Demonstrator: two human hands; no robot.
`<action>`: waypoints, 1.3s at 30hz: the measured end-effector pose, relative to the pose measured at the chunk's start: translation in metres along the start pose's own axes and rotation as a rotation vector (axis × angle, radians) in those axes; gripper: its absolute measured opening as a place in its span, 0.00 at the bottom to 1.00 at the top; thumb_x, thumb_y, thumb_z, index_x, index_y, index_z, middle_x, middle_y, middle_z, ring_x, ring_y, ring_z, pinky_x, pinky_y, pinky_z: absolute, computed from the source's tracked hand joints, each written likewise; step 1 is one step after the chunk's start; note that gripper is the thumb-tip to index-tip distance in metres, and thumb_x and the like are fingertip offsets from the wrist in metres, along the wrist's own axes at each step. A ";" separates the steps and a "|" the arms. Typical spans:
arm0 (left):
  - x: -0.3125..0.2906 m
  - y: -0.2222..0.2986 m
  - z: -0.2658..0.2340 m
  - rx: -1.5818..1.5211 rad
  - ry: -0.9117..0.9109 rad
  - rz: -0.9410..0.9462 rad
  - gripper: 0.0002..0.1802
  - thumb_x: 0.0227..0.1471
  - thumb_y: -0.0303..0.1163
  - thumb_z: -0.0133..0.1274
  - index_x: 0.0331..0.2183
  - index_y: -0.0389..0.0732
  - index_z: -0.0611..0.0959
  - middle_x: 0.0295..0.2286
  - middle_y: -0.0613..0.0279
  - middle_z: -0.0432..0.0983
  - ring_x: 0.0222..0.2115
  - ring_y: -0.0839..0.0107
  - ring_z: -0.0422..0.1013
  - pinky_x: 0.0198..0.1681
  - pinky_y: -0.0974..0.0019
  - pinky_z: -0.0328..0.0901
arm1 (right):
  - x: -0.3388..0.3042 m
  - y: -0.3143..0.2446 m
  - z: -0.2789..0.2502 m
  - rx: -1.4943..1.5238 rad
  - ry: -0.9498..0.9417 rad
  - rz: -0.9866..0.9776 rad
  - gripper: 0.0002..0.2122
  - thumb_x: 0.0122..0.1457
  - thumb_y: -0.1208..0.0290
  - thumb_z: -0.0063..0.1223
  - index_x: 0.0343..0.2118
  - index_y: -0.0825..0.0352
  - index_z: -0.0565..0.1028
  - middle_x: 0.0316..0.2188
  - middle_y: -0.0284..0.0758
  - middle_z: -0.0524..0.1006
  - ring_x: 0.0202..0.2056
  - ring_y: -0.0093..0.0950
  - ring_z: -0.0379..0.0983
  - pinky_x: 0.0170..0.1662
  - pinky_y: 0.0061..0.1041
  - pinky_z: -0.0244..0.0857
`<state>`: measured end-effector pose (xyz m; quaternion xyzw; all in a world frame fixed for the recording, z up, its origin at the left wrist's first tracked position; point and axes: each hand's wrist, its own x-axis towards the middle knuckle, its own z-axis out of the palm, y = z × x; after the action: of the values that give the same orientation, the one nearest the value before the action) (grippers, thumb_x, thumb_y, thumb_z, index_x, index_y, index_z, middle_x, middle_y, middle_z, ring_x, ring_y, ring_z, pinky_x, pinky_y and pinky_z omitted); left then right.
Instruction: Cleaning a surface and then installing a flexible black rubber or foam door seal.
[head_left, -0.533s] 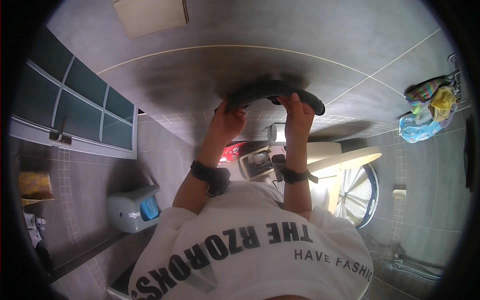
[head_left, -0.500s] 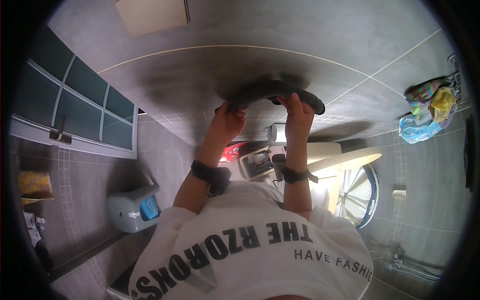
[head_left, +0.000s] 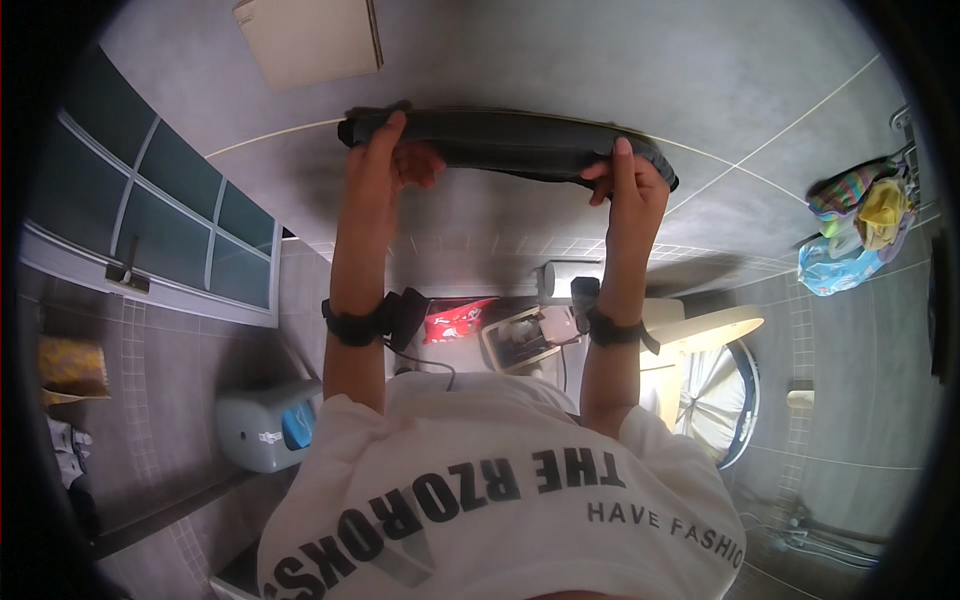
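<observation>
A dark grey cloth, seen almost edge-on as a long band, stretches in front of the grey tiled wall. My left hand is closed on its left end, thumb on top and fingers curled beneath. Near the other end, my right hand grips it with the thumb up along its face. Between the hands the cloth runs nearly straight, drooping slightly at the right end. What kind of cloth it is, and its side towards the wall, cannot be made out. Both wrists wear black straps with small boxes.
A frosted-glass door stands at left, above a grey box-shaped holder. Below my hands are a red packet and a small basket. A pale lid and round white-topped hamper stand right. Coloured cloths hang far right.
Both hands have risen and spread apart, the left going further left. The cloth, arched and bunched before, is now pulled out longer and straighter, higher in view.
</observation>
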<state>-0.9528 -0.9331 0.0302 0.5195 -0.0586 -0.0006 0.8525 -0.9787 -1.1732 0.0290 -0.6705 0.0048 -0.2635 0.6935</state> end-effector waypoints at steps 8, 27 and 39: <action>0.003 -0.017 0.009 -0.018 0.114 0.078 0.14 0.51 0.38 0.43 0.30 0.36 0.70 0.19 0.52 0.72 0.19 0.65 0.71 0.22 0.68 0.63 | 0.014 0.009 0.001 0.095 -0.008 0.047 0.16 0.55 0.62 0.49 0.20 0.73 0.72 0.15 0.39 0.74 0.15 0.22 0.68 0.20 0.16 0.62; -0.003 -0.058 -0.009 -0.042 0.228 0.068 0.16 0.53 0.37 0.42 0.35 0.31 0.70 0.23 0.50 0.74 0.21 0.62 0.73 0.22 0.65 0.68 | 0.003 0.048 -0.005 0.082 -0.003 0.136 0.16 0.54 0.65 0.50 0.18 0.74 0.72 0.14 0.38 0.73 0.16 0.24 0.70 0.24 0.18 0.63; -0.011 -0.097 -0.025 0.063 0.258 -0.007 0.19 0.53 0.37 0.42 0.41 0.33 0.65 0.26 0.49 0.72 0.22 0.56 0.72 0.27 0.57 0.69 | -0.015 0.091 -0.013 0.088 -0.057 0.224 0.16 0.54 0.65 0.50 0.16 0.73 0.74 0.14 0.38 0.74 0.19 0.24 0.71 0.27 0.19 0.63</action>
<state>-0.9555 -0.9548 -0.0682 0.5419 0.0531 0.0650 0.8363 -0.9632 -1.1828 -0.0627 -0.6419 0.0482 -0.1652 0.7472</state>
